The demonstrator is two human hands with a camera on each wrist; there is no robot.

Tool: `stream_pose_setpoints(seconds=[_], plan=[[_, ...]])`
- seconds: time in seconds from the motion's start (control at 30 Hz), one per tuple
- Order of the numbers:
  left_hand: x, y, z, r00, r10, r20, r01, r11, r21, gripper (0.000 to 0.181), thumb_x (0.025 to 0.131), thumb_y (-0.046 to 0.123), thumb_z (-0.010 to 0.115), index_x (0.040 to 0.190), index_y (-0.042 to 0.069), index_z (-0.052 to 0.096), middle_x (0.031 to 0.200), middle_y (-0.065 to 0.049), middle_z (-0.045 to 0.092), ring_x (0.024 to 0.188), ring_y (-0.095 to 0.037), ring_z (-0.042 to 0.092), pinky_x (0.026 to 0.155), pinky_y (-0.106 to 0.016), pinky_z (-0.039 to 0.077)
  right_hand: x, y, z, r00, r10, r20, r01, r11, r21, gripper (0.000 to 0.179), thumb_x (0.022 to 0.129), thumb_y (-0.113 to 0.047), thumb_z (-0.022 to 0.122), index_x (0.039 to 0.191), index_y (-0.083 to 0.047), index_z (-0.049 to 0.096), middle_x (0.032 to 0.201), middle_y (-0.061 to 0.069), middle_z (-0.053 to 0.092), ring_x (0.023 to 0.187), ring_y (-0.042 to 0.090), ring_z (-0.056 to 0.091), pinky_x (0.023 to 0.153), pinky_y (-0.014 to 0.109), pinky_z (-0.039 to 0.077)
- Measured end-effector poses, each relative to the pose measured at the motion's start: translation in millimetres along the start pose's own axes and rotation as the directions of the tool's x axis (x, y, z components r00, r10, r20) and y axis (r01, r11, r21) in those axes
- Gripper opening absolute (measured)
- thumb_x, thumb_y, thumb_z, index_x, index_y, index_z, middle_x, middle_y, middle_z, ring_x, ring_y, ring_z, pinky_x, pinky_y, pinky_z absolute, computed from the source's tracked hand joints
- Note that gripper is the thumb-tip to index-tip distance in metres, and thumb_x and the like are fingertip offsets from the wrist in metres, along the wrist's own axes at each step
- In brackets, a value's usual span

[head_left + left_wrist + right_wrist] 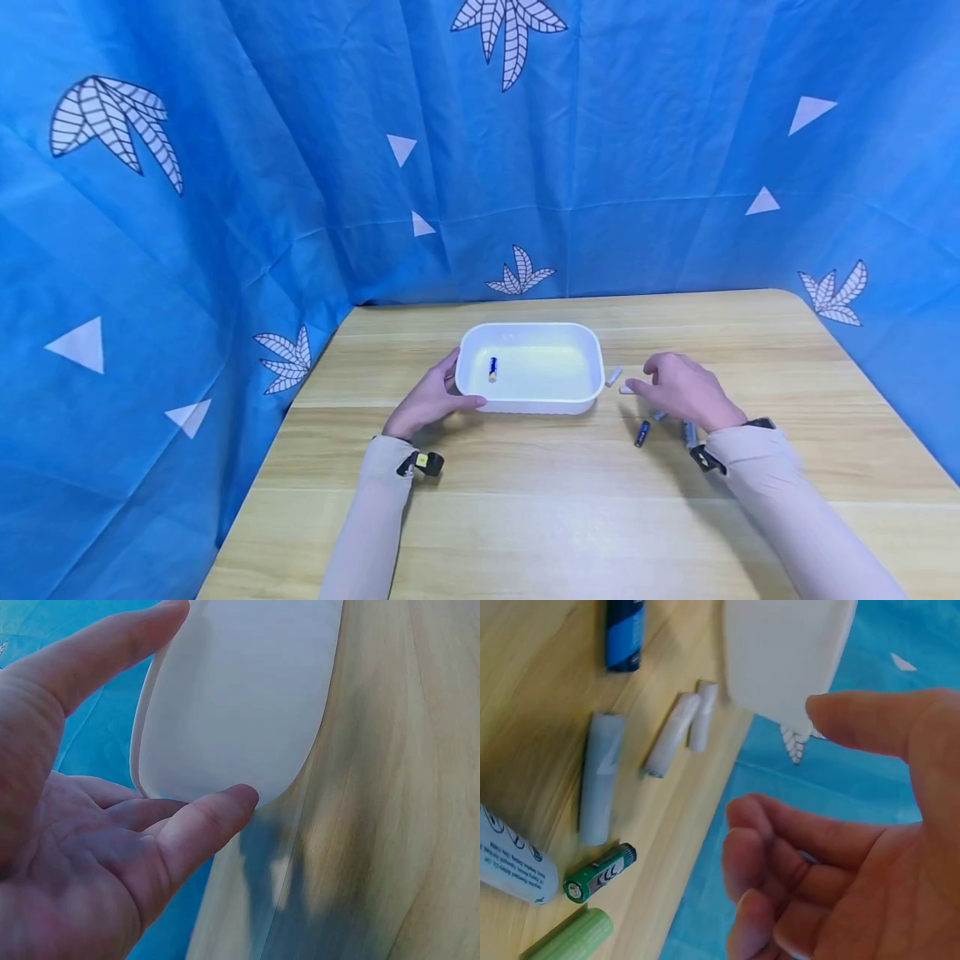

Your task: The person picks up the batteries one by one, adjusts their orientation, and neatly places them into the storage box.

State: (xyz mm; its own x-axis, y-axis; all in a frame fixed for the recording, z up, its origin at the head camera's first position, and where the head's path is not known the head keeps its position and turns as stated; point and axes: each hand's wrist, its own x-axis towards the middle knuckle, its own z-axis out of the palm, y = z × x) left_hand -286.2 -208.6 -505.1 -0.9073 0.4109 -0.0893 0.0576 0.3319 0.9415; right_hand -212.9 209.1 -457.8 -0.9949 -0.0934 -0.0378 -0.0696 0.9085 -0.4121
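Note:
A white plastic bin (536,407) stands on the table, with a small blue battery (492,369) lying inside near its left end. My left hand (431,402) grips that left end, the thumb along the front rim and the fingers at the side. In the left wrist view the bin (240,697) lies between thumb and fingers. To the right of the bin, my right hand (686,392) hovers over a group of batteries, its fingers loosely bent. Nothing is between thumb and fingertips in the right wrist view. Two slim white batteries (672,735) lie side by side there.
Around the right hand lie a dark blue battery (642,433), a grey cylinder (601,780), a green battery (600,872), a light green cylinder (568,936) and a larger printed cylinder (514,855). A blue patterned curtain (525,167) hangs behind the wooden table (540,500).

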Motion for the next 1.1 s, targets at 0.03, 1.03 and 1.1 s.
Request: stream_pose_setpoints(seconds=[0.03,1.03,1.1], plan=[[0.0,-0.3,-0.1,1.0,0.003,0.003,-0.003,1.0,-0.003,0.124,0.068,0.035,0.098,0.166,0.03,0.021,0.164,0.0,0.045,0.151,-0.025,0.045,0.125,-0.047,0.038,1.9,0.5,1.3,1.0,0.018,0.01,-0.018,1.0,-0.011,0.052,0.095,-0.048,0.067,0.11,0.001,0.072,0.098,0.015,0.073,0.081,0.023,0.065,0.072,0.051,0.058],[-0.5,-0.5,0.6,1.0,-0.01,0.005,0.01,1.0,-0.009,0.124,0.069,0.033,0.098,0.166,0.031,0.021,0.161,0.001,0.047,0.151,-0.025,0.045,0.123,-0.045,0.041,36.1,20.5,9.6,0.962,-0.272,0.018,0.272,0.956,-0.107,0.024,0.09,-0.012,0.073,0.111,-0.001,0.074,0.104,0.016,0.075,0.094,0.031,0.071,0.085,0.054,0.061],[-0.9,-0.1,0.3,1.0,-0.011,0.002,0.011,1.0,-0.009,0.124,0.069,0.033,0.098,0.166,0.03,0.021,0.163,0.0,0.046,0.151,-0.025,0.045,0.123,-0.045,0.04,37.1,18.5,8.1,0.959,-0.284,0.002,0.282,0.95,-0.133,0.025,0.089,-0.011,0.073,0.112,-0.001,0.074,0.104,0.016,0.074,0.092,0.031,0.07,0.083,0.053,0.061]])
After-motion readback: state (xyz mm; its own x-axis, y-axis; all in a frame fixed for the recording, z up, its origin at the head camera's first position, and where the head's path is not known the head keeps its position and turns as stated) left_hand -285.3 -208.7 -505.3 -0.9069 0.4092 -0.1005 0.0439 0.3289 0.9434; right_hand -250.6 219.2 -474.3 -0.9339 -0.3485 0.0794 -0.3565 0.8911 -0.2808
